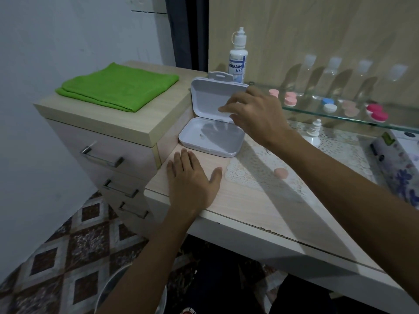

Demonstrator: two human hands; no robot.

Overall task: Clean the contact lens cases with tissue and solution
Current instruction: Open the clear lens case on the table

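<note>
Open white box at frame centre, right hand at its lid, left hand flat on the desk.

The right hand (256, 114) hovers over the white box (212, 137), fingers loosely spread, touching or just off the raised lid; contact cannot be confirmed. The left hand (190, 177) lies flat, fingers together, likely bracing. The lens cases (376, 114) sit on the glass shelf (340, 114) at right; one pink cap (280, 173) lies on the doily. The solution bottle (238, 57) stands behind the lid, partly obstructed by it. A green cloth (118, 89) lies upper left.
</note>
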